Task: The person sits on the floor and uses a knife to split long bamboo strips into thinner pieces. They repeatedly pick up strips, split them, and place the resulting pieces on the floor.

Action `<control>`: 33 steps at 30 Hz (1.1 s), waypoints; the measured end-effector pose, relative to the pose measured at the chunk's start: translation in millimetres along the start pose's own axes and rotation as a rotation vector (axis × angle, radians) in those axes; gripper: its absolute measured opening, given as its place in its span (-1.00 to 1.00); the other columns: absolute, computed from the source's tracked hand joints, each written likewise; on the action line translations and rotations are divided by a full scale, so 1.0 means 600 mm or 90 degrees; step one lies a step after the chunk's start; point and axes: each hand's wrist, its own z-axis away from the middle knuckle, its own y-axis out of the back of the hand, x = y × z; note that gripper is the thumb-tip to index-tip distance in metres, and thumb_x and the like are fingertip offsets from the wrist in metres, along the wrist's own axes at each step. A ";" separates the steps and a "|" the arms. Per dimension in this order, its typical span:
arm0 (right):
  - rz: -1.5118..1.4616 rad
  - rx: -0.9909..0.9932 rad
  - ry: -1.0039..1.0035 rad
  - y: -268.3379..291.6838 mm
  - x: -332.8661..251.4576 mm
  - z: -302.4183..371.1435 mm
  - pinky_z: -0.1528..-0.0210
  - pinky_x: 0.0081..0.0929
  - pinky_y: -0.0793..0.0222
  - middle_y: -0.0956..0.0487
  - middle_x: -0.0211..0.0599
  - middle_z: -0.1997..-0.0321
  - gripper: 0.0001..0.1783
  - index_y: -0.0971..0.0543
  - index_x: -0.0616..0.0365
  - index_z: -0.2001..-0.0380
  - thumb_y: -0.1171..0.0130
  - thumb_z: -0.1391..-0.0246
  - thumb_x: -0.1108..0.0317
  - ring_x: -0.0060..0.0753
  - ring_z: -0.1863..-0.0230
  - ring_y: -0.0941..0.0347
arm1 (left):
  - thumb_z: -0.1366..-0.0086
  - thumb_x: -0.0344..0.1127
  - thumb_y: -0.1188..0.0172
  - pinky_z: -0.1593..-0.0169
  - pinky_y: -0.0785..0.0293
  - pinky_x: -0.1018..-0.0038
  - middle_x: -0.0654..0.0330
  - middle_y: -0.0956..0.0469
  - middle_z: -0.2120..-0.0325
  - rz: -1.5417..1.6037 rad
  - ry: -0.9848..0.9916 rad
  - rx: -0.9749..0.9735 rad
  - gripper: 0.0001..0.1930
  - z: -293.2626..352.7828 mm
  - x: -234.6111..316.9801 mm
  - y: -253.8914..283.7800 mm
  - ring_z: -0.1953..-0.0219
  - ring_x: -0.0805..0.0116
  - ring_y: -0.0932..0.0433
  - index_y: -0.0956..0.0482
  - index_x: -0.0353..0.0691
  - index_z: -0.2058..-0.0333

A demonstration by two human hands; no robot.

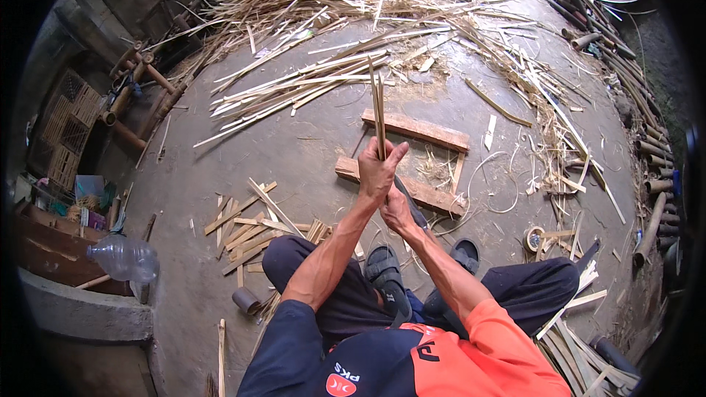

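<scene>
A thin bundle of bamboo strips (378,106) stands upright in front of me, with my left hand (377,175) wrapped round its lower end. Just below and to the right, my right hand (398,212) is closed, close against the left; what lies inside its fingers is hidden. A long dark thing, maybe a blade or handle (413,204), runs along the right hand's far side, and I cannot tell whether it is gripped. Beyond my hands lies a low wooden frame with two thick beams (419,131).
Short bamboo pieces (254,231) lie left of my knees. Long strips (309,84) and a heap of shavings (323,0) spread farther off. A roll of tape (534,238) sits at right, a clear plastic jug (125,259) at left. Bamboo poles (651,228) line the right wall.
</scene>
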 end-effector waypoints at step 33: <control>-0.335 -0.279 -0.159 0.072 -0.053 -0.041 0.31 -0.45 -0.39 -0.47 -0.28 0.40 -0.78 -0.39 0.33 0.26 0.05 -0.02 0.43 -0.45 0.38 -0.43 | -0.16 -0.24 -0.17 0.56 -0.43 0.59 0.29 -0.42 0.68 0.182 0.147 -0.117 -0.78 -0.018 0.009 0.017 0.63 0.52 -0.44 -0.35 -0.24 0.42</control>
